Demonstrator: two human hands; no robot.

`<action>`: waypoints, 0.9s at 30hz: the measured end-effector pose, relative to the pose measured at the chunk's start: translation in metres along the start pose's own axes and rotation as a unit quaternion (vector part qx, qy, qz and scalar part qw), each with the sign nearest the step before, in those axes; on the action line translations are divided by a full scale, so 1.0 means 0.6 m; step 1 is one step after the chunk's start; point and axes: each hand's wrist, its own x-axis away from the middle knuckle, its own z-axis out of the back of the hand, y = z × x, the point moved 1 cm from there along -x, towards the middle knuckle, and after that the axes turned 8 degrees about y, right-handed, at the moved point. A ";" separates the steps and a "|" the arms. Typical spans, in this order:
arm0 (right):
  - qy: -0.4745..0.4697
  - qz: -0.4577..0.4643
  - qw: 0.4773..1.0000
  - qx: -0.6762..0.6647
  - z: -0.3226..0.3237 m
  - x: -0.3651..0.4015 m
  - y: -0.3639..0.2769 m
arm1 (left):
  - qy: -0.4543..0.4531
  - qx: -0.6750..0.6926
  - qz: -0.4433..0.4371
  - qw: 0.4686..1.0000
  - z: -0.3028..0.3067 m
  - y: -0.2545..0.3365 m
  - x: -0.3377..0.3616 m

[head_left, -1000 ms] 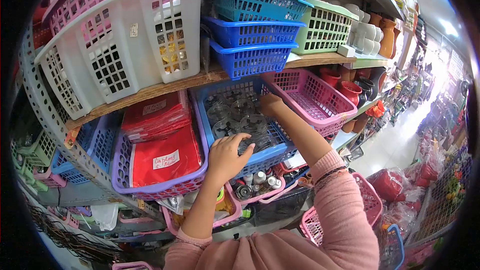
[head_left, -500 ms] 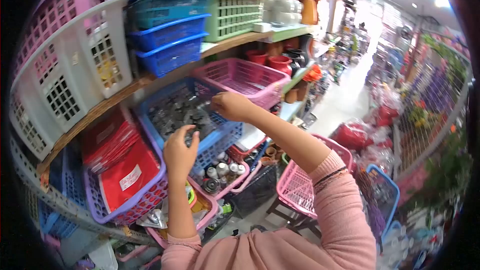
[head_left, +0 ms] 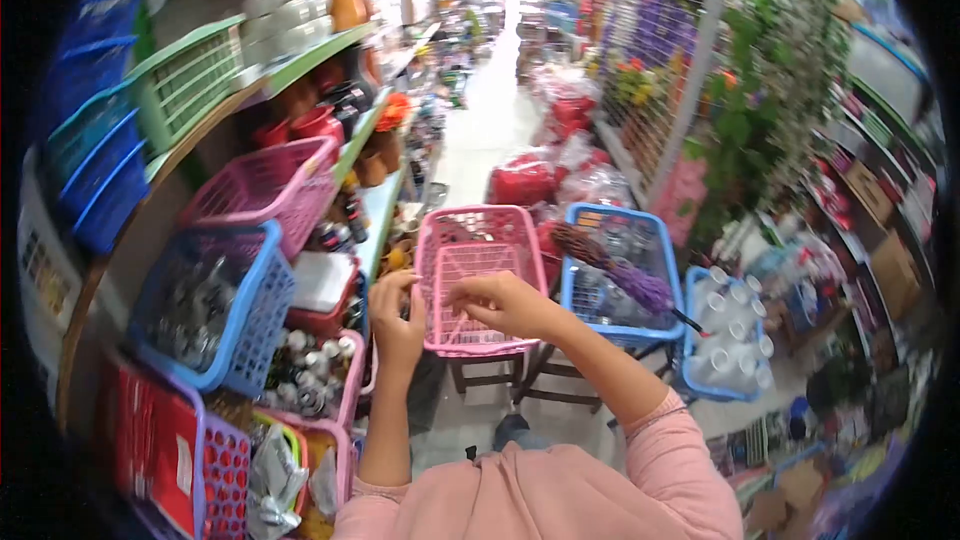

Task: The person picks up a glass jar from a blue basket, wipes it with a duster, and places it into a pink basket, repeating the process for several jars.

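My left hand (head_left: 397,318) is raised at the near left edge of a pink basket (head_left: 484,348), fingers curved and apart, with nothing visible in it. Over the same basket, my right hand (head_left: 500,302) has its fingers bent together; whatever they may hold is too small to make out. The pink basket rests on a dark stool (head_left: 487,372). Right of it, a blue basket (head_left: 622,338) has a purple dried bunch (head_left: 640,285) lying across it. Left of my hands is another blue basket (head_left: 262,315) with clear wrapped items.
Shelves along the left carry a green basket (head_left: 195,85), blue baskets (head_left: 108,180) and a pink basket (head_left: 262,180). White cups fill a blue crate (head_left: 722,395) on the right. Red wrapped bundles (head_left: 525,178) lie on the floor ahead, beside a wire grid (head_left: 655,70) with flowers.
The view has turned right. Both my hands have moved from the blue basket of wrapped items on the left to the pink basket on the stool.
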 end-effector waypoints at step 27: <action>0.251 -0.361 0.840 0.317 0.295 0.518 0.444 | -0.343 -0.086 -0.098 0.930 -0.657 0.088 0.236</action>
